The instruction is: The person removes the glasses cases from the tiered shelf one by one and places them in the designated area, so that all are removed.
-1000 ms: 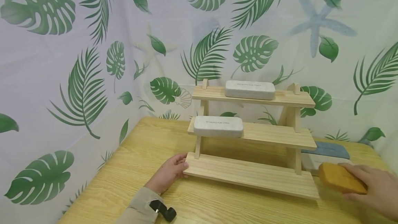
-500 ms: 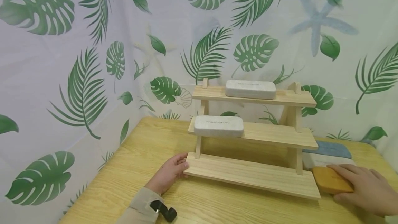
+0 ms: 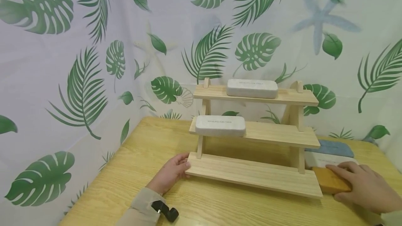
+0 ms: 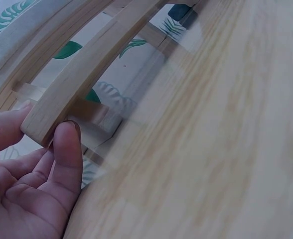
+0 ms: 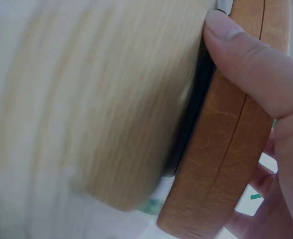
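Note:
A three-tier wooden display stand [image 3: 254, 176] stands on the table. At the left end of its lowest board, my left hand [image 3: 169, 174] pinches the wood between thumb and fingers, also plain in the left wrist view, where the board [image 4: 72, 89] slants away. My right hand [image 3: 369, 188] grips an orange-brown glasses case [image 3: 331, 181] beside the right end of that board. In the right wrist view the thumb lies along the near side of the case [image 5: 221, 139], and a seam runs along it. Whether the case touches the table I cannot tell.
One pale glasses case [image 3: 252, 88] lies on the top tier, another pale case [image 3: 220, 126] on the left of the middle tier. Behind the orange-brown one are a white case [image 3: 326, 159] and a blue-grey case [image 3: 333, 148]. A leaf-print cloth [image 3: 150, 16] hangs behind the table [image 3: 150, 138].
My right hand has moved left with the orange-brown glasses case, bringing it up against or just behind the stand's lower right end. The left hand has kept its place on the board.

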`<state>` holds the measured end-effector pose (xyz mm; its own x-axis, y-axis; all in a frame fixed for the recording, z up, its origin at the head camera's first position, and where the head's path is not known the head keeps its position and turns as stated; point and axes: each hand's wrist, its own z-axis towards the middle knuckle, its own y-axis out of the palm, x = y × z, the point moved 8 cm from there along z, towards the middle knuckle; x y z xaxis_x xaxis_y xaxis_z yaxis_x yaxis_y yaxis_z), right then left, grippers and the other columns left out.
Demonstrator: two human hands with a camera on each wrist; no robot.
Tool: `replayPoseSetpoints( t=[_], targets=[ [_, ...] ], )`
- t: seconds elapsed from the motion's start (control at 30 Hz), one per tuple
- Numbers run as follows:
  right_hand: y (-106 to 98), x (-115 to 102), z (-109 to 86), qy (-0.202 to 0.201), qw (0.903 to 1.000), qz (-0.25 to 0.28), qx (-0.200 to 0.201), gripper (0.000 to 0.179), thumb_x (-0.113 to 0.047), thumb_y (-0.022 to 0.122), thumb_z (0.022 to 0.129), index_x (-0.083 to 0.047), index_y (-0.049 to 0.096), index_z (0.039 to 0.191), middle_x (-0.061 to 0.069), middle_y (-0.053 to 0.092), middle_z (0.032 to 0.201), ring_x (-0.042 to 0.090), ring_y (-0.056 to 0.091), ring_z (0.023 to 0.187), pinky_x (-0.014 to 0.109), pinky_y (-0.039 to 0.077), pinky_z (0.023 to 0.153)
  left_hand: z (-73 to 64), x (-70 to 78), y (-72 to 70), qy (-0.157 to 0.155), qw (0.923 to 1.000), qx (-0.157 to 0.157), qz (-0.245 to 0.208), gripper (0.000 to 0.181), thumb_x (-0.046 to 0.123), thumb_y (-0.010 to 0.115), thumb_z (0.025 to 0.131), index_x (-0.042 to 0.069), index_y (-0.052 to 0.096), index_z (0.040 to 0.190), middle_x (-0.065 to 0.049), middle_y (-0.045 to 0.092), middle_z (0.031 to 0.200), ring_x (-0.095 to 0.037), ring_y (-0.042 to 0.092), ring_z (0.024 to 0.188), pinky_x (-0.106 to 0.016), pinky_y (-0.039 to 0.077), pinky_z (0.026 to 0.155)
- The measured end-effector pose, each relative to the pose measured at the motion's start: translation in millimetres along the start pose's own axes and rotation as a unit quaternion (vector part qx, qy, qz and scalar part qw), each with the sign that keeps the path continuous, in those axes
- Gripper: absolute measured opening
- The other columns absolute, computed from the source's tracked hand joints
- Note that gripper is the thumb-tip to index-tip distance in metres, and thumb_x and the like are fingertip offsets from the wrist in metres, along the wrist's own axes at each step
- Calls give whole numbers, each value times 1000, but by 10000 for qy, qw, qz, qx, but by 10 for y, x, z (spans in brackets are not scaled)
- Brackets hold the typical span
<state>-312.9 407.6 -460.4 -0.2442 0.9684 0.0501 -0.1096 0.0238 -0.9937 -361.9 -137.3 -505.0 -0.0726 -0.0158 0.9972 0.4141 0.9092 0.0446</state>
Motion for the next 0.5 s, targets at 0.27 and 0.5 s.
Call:
replayPoseSetpoints(
  t=[0.27, 0.5],
  targets=[
    [-11, -22, -14, -51, 9998, 184, 72, 101, -71, 83, 63, -9, 60, 139, 18, 55, 121, 40, 52, 97, 61, 48, 78, -3, -7, 3, 76, 10000, -49, -31, 63, 20, 56, 106, -3, 26, 157, -20, 52, 135, -23, 59, 112, -36, 54, 88],
    [16, 21, -9, 22, 9995, 299, 46, 101, -70, 83, 63, -9, 58, 140, 19, 54, 122, 41, 51, 98, 60, 48, 76, 4, 12, 4, 62, 10000, -40, -7, 64, 21, 56, 106, -3, 26, 157, -20, 52, 136, -24, 58, 113, -36, 54, 88]
  ],
)
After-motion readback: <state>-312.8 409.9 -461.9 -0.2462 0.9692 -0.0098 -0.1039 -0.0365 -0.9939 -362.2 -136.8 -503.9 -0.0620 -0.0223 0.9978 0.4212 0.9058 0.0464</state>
